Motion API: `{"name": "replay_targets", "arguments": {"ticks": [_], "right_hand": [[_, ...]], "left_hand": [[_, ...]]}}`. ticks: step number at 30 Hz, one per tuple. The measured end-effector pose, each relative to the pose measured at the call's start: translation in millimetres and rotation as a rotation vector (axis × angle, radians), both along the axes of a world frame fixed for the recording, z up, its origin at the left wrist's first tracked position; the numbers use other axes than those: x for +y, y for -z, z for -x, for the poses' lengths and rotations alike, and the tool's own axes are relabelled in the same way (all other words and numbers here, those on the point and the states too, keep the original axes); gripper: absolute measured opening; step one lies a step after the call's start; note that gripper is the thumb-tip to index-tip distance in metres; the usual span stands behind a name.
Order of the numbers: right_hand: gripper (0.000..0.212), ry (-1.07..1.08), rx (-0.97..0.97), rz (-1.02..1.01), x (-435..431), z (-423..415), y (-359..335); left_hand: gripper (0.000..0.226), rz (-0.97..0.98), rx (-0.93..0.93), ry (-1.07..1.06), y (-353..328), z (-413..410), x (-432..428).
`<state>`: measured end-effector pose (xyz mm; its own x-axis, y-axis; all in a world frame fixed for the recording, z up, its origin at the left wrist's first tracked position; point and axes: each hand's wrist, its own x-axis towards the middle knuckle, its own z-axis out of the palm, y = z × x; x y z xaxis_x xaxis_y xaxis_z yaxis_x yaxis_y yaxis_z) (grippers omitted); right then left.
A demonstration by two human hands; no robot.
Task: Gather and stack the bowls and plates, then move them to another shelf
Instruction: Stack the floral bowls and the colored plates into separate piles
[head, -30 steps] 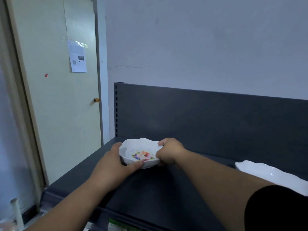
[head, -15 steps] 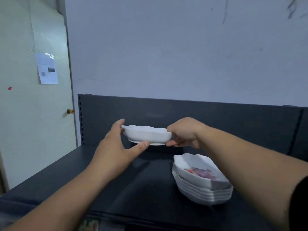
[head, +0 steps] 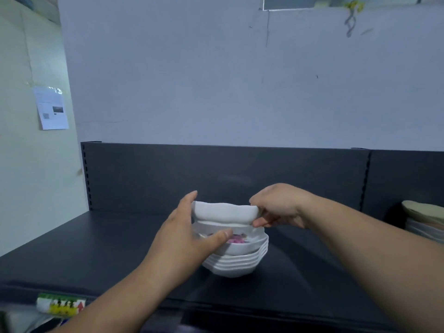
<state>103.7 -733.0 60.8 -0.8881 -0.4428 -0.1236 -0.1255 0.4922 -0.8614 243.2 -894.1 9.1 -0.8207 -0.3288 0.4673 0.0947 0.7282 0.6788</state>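
A white scalloped bowl (head: pixel 224 213) hangs just above a stack of several white bowls (head: pixel 236 264) on the dark shelf (head: pixel 101 248). The top bowl of the stack shows a pink flower print inside. My left hand (head: pixel 186 239) holds the lifted bowl's left rim, thumb reaching under it across the stack. My right hand (head: pixel 276 206) pinches the bowl's right rim. The held bowl is tilted, its outer side facing me.
Another pile of pale plates (head: pixel 424 219) sits at the shelf's right end. The shelf's dark back panel (head: pixel 216 174) rises behind the stack. A cream door with a taped paper (head: pixel 51 108) stands at the left. A coloured packet (head: pixel 60 306) lies below the shelf's front edge.
Both hands lifted the flowered bowl off the left part of the shelf and carried it rightward. It now hovers right over the stack of bowls, lower than half a second ago.
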Motion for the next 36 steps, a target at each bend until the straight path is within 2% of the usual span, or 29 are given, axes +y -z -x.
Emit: {"name": "replay_targets", "arguments": {"ticks": [3, 8, 14, 17, 22, 27, 33, 36], "right_hand": [[0.017, -0.038, 0.007, -0.035, 7.4, -0.1, 8.5], [0.050, -0.042, 0.067, -0.079, 14.4, 2.9, 18.3], [0.055, -0.062, 0.126, -0.085, 20.6, 2.9, 27.0], [0.043, -0.054, 0.147, -0.099, 23.5, 3.4, 28.8], [0.041, -0.058, 0.155, -0.147, 30.0, 4.4, 28.0], [0.038, -0.035, 0.153, -0.093, 38.2, 2.3, 25.3], [0.045, -0.019, 0.150, -0.066, 53.1, -6.2, 24.6], [0.053, 0.018, 0.254, -0.045, 59.0, -8.9, 35.5]], "left_hand": [[0.100, 0.014, -0.033, -0.019, 7.2, -0.6, 11.1], [0.101, 0.030, -0.067, -0.060, 16.2, -0.3, 19.5], [0.099, 0.052, -0.100, -0.087, 25.9, 1.2, 24.3], [0.097, 0.067, -0.114, -0.104, 25.6, 2.0, 24.9], [0.095, 0.080, -0.127, -0.134, 25.0, 0.2, 25.2], [0.094, 0.083, -0.115, -0.145, 23.5, -3.1, 29.3], [0.090, 0.077, -0.080, -0.171, 21.9, -9.6, 36.3], [0.083, -0.030, -0.064, -0.205, 26.6, -6.5, 29.4]]}}
